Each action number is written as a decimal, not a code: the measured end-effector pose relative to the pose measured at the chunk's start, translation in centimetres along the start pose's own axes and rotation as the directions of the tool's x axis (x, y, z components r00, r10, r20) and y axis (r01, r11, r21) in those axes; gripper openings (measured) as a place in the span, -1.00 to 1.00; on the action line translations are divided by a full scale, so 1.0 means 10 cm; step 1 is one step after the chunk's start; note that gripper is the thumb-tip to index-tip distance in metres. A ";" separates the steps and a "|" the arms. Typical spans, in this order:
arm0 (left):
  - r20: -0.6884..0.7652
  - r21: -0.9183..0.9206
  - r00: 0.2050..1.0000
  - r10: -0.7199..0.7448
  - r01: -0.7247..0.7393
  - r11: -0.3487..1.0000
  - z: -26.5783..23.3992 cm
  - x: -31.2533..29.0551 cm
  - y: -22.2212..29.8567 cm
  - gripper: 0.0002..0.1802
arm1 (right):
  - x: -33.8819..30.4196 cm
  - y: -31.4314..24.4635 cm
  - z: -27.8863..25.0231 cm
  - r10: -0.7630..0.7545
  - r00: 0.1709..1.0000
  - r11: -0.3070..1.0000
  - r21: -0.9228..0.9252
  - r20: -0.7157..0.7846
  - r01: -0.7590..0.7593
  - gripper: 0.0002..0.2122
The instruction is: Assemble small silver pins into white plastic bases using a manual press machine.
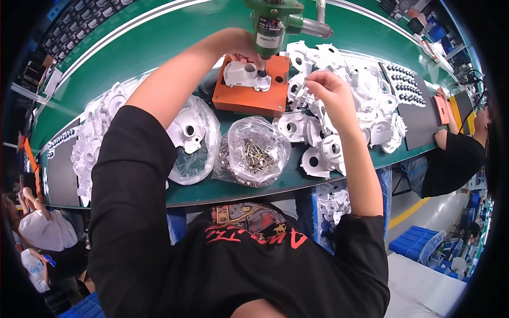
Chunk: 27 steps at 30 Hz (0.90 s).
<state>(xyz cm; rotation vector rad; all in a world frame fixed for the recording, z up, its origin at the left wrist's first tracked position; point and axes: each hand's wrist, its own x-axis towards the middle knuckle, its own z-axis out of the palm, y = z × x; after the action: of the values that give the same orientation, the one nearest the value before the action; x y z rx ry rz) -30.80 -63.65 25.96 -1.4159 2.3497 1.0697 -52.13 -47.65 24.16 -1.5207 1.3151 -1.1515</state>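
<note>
A white plastic housing (245, 75) lies on an orange fixture block (249, 99), beneath the tip of a green press (269, 32). My left hand (239, 46) reaches over the block's far side, its fingers bent down onto the housing's far edge; the press partly hides them. My right hand (333, 91) hovers to the right of the block, over the near edge of a heap of white plastic parts (366, 85). Its thumb and forefinger are drawn together; anything between them is too small to make out. Close to me stands a clear bag of small metal pins (255, 153).
Another clear bag with a white housing (186, 130) lies left of the pins. More white parts (87, 140) are piled at the left. A dark mat with rows of small black pieces (405, 87) lies to the right, near another person's arm (442, 135). Blue crates (416, 244) stand below.
</note>
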 end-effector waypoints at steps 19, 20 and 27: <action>-0.534 0.297 0.733 0.421 -0.304 0.905 1.02 -0.86 -0.31 -0.47 | 0.70 0.35 0.55 -0.092 0.987 0.966 -0.228 0.135 0.121 -0.80; -0.549 0.494 0.601 0.581 -0.328 0.805 1.11 -0.87 -0.36 -0.41 | 0.72 0.36 0.57 -0.094 0.986 0.965 -0.230 0.141 0.125 -0.80; -0.608 0.456 0.601 0.518 -0.269 0.848 1.24 -0.84 -0.28 -0.35 | 0.70 0.44 0.73 -0.193 0.981 0.901 -0.392 0.025 0.187 -0.81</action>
<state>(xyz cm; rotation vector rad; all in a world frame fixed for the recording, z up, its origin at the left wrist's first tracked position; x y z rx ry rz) -26.40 -50.42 19.92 -1.3547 3.3271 0.1011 -45.91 -55.13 18.95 -1.9718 1.4987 -1.0588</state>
